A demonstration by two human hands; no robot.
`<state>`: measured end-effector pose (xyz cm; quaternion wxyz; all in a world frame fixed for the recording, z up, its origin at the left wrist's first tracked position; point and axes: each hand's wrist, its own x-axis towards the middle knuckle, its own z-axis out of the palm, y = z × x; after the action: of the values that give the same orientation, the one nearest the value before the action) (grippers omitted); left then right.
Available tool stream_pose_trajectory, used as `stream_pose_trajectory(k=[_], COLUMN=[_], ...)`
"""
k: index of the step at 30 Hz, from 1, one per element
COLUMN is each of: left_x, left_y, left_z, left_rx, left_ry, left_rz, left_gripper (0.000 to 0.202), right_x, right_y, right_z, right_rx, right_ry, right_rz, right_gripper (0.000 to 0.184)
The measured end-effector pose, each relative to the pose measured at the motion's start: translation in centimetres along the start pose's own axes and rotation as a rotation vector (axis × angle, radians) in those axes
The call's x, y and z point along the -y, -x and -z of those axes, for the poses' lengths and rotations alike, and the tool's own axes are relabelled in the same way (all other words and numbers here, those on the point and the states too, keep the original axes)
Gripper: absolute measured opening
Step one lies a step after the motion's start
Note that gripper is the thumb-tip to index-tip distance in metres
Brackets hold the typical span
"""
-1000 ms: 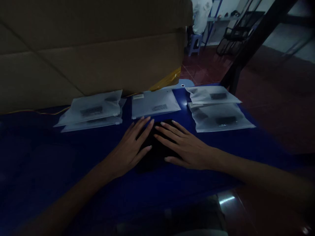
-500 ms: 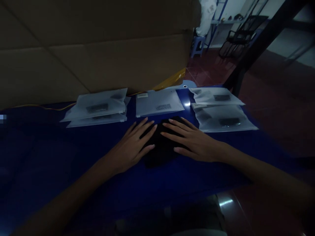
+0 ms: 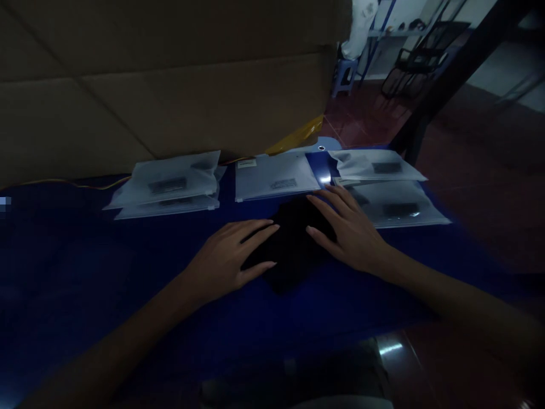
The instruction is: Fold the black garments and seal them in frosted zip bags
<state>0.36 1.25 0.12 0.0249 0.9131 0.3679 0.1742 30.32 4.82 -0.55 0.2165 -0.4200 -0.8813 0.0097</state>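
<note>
Black cloth (image 3: 292, 244) lies on a blue table (image 3: 106, 272). The left hand (image 3: 223, 258) is open and rests on the cloth's left side. The right hand (image 3: 349, 233) is open too and touches the cloth's right side. Cloudy plastic bags (image 3: 275, 177) lie just behind the cloth.

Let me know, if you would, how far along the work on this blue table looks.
Done: five frosted plastic bags lie in three groups on the blue table, apparently filled. In hand: a dark folded bundle lies under the fingers of the left hand and right hand. Left: that bundle, still unbagged.
</note>
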Motion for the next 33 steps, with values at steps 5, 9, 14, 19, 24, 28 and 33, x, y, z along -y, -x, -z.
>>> stream_pose_trajectory(k=[5, 9, 14, 19, 24, 28, 33], left_x=[-0.3, 0.0, 0.1, -0.1, -0.5, -0.7, -0.8], left_y=[-0.3, -0.5, -0.6, -0.5, -0.3, -0.4, -0.6], left_z=[1.3, 2.0, 1.4, 0.8, 0.0, -0.1, 0.1], left_rx=[-0.016, 0.190, 0.367, 0.319, 0.186, 0.061, -0.046], left_ry=[0.041, 0.069, 0.106, 0.061, 0.016, -0.024, -0.065], left_rz=[-0.183, -0.302, -0.237, -0.213, -0.194, -0.161, -0.160], left_gripper=[0.049, 0.054, 0.074, 0.059, 0.075, 0.101, 0.101], right_x=[-0.2, -0.5, -0.5, 0.4, 0.9, 1.4, 2.5], right_y=[0.1, -0.1, -0.4, -0.3, -0.2, 0.0, 0.2], right_z=[-0.7, -0.7, -0.2, 0.1, 0.1, 0.3, 0.5], right_rx=[0.069, 0.051, 0.018, 0.003, -0.096, -0.200, -0.189], right_ry=[0.146, 0.183, 0.024, -0.145, -0.187, -0.256, -0.317], right_rz=[-0.103, -0.114, -0.095, -0.090, -0.021, 0.183, 0.517], right_gripper=[0.083, 0.072, 0.056, 0.063, 0.059, 0.059, 0.046])
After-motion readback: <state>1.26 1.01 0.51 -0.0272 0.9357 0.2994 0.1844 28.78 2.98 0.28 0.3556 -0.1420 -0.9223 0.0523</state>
